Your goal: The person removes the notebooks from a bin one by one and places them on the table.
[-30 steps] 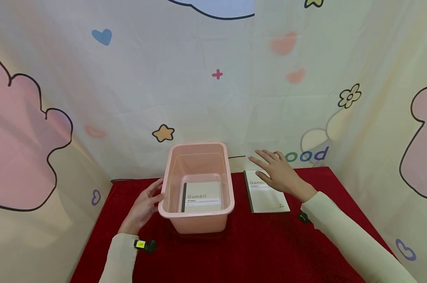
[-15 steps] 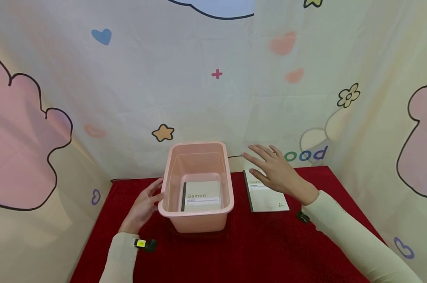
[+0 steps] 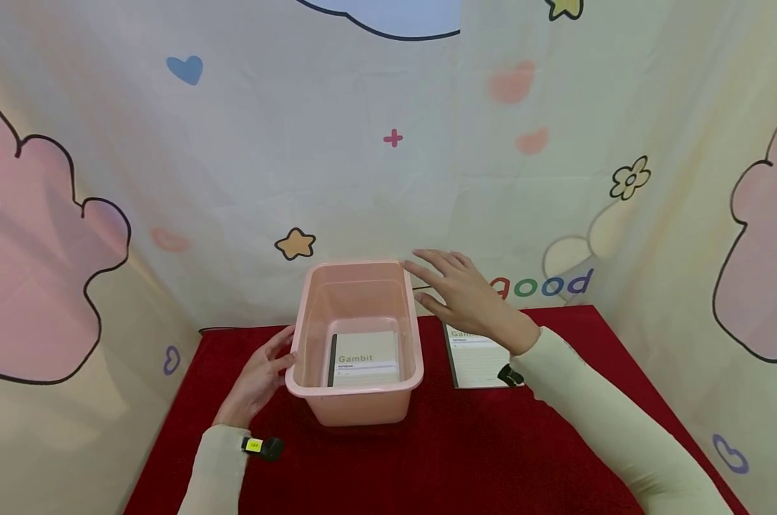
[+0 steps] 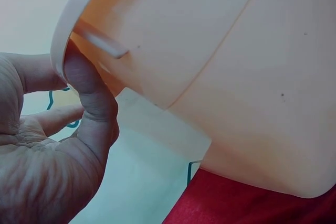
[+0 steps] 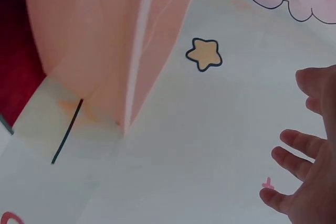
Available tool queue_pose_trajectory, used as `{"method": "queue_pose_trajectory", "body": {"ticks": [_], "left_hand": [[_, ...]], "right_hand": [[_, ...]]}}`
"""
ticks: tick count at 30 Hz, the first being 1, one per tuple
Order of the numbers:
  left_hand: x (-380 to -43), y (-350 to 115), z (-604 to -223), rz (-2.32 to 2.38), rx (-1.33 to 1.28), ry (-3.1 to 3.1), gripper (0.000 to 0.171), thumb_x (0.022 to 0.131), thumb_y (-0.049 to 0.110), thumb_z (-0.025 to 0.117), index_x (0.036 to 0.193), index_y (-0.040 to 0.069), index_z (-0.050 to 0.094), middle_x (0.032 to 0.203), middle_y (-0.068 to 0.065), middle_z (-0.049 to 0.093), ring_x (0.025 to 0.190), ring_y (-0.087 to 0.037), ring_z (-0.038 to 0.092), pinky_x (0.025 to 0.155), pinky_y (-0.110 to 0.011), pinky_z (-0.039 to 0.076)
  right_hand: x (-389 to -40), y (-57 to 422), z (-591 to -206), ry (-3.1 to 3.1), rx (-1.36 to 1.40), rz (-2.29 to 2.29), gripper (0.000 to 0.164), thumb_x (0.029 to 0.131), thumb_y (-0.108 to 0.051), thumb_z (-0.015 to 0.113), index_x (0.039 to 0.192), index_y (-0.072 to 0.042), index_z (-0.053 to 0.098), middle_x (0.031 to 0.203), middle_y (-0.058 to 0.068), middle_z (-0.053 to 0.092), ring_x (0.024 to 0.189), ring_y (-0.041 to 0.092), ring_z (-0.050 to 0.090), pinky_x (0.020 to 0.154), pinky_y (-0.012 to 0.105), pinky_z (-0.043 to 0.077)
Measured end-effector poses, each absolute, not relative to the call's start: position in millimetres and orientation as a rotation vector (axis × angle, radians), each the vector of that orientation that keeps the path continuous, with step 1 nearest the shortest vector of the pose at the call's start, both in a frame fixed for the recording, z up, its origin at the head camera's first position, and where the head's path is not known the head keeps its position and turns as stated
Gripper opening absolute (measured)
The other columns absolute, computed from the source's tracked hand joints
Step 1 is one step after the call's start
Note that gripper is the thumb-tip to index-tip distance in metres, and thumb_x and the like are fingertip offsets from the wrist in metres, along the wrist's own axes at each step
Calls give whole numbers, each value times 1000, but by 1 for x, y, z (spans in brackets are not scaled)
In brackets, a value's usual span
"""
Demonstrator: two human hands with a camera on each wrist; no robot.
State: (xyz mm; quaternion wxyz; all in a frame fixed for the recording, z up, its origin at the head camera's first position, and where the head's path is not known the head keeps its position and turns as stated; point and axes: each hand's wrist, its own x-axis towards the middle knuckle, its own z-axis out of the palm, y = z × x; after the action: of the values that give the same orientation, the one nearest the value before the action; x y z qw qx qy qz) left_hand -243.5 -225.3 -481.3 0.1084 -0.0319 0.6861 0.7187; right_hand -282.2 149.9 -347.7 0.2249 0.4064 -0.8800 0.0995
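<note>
A pink plastic basin (image 3: pixel 356 409) stands in the middle, its inside facing up. Flat on its floor lies a notebook (image 3: pixel 365 357) with "Gambit" on the cover and a dark spine. My left hand (image 3: pixel 257 380) holds the basin's left rim; in the left wrist view the thumb (image 4: pixel 93 95) bends under the lip. With fingers spread and nothing in it, my right hand (image 3: pixel 462 295) hovers by the basin's right back corner, its fingertips overlapping the rim in the head view. Below that arm lies a second Gambit notebook (image 3: pixel 481 365), partly hidden by the hand and wrist.
Dark red cloth (image 3: pixel 440 458) covers the table. A pale printed curtain (image 3: pixel 356 193) hangs right behind the basin and along both sides. Each wrist wears a small black device, the left device (image 3: pixel 262 447) with a yellow label.
My right hand has moved left, from above the second notebook to the basin's right back corner, fingers still spread. The left hand and the basin keep their place.
</note>
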Motion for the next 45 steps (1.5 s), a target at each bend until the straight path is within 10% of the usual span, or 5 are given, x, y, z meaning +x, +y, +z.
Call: {"method": "queue_pose_trajectory", "body": {"ticks": [24,45], "left_hand": [[-244,-229,-484,2147,-107,2000,63,97,9,57,153,26,33,154,-8,33,137,-37,39,98,-42,53],[-245,-224,-487,2155,-104,2004,60,98,11,57,152,26,35,155,-5,36,129,-30,48,99,-43,52]], "right_hand": [[-314,40,-334,-2406,1032,636,50,98,-26,54,147,-17,44,145,9,48,132,29,48,110,50,40],[-362,2,-431,-2790,938,558,49,103,-30,43,150,-20,38,154,6,40,142,26,39,116,44,36]]}}
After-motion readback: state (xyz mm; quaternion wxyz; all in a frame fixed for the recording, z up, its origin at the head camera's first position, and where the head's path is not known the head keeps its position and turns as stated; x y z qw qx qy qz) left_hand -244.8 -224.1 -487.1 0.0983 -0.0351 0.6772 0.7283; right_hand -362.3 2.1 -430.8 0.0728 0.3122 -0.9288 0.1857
